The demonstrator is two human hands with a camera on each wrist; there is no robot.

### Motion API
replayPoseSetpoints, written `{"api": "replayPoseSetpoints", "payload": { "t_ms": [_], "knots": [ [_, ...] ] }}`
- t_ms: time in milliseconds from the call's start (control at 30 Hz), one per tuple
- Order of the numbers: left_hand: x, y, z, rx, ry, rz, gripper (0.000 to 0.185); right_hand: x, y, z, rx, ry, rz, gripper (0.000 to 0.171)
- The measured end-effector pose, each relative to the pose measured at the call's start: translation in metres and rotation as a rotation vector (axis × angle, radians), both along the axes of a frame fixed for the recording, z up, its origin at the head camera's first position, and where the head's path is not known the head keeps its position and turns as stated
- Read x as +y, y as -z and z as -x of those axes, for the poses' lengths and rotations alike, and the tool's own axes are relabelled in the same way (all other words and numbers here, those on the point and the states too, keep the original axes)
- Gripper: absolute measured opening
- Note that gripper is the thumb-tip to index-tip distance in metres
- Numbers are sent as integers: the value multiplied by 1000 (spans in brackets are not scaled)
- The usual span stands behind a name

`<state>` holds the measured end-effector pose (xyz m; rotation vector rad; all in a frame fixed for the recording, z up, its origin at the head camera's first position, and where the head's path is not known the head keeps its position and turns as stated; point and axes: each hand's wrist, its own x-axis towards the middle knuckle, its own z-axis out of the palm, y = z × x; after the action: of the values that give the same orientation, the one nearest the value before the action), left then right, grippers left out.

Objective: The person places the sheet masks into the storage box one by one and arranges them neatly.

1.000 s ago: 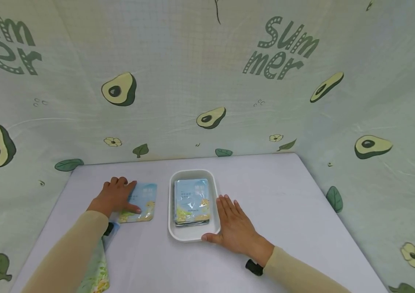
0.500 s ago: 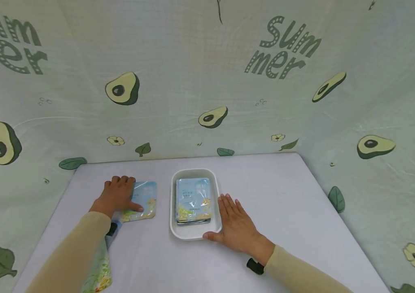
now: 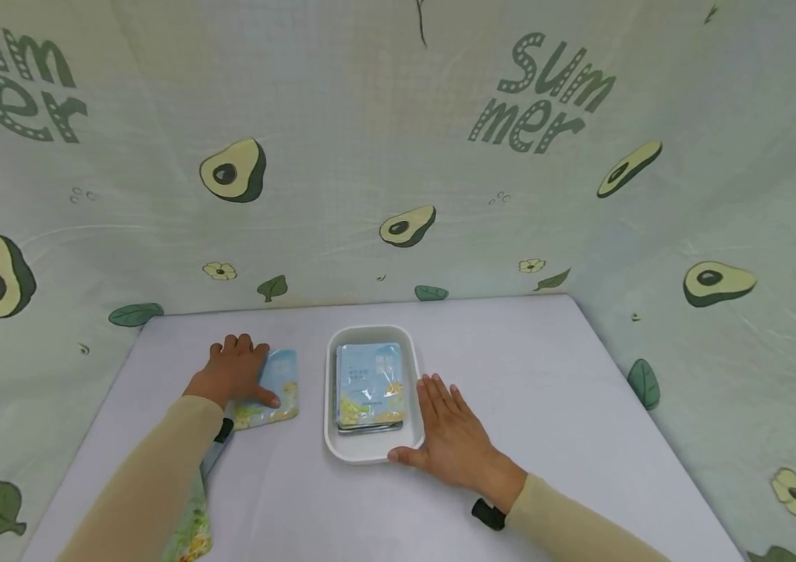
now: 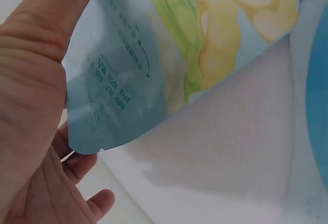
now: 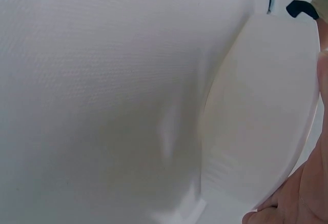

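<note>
My left hand (image 3: pixel 232 371) pinches a flat light-blue sachet (image 3: pixel 283 382) at its left side, left of the tray. In the left wrist view the thumb lies over the face of the sachet (image 4: pixel 138 65), with fingers behind its edge. Yellow and green pictures are printed on it. In the middle stands a white plastic tray (image 3: pixel 363 453), holding a small stack of similar sachets (image 3: pixel 370 384). Along the tray's right side rests my right hand (image 3: pixel 456 437), fingers straight, thumb at the near corner. The right wrist view shows the tray's outer wall (image 5: pixel 261 106) against the hand.
A printed green and yellow packet (image 3: pixel 190 523) lies at the front left, partly hidden under my left sleeve. The white table (image 3: pixel 538 375) is backed and flanked by a pale cloth (image 3: pixel 342 117) printed with avocados. Dark bands sit on both wrists.
My left hand has shifted slightly to the right over the sachet, covering more of it. The right hand and the tray keep their places; the head view sways a little.
</note>
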<state>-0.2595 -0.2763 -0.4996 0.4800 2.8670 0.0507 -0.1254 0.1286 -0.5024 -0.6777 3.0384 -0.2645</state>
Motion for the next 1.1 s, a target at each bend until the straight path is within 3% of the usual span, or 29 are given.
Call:
{"api": "replayPoseSetpoints", "payload": {
  "t_ms": [200, 300, 400, 600, 700, 767, 933, 1100],
  "knots": [
    [6, -10, -7, 67, -5, -6, 111, -1, -1, 1, -1, -2, -4, 125],
    [8, -15, -11, 138, -9, -15, 109, -1, -1, 1, -5, -1, -11, 125],
    [8, -15, -13, 264, -3, -17, 109, 0, 0, 1, -2, -1, -17, 125],
    [7, -10, -18, 606, 30, -102, 101, 0, 1, 1, -11, 2, -24, 125],
    [8, -8, -23, 688, 2, -161, 96, 0, 1, 1, -15, 5, -23, 125],
    [10, -7, -26, 671, -44, -201, 90, 0, 1, 0, -15, 6, -17, 125],
    [12, -3, -35, 535, -177, -368, 68, 1, 1, 0, -15, 5, -10, 125],
    [10, -6, -42, 415, -260, -511, 57, 1, 1, 0, -4, 2, -12, 125]
  ]
}}
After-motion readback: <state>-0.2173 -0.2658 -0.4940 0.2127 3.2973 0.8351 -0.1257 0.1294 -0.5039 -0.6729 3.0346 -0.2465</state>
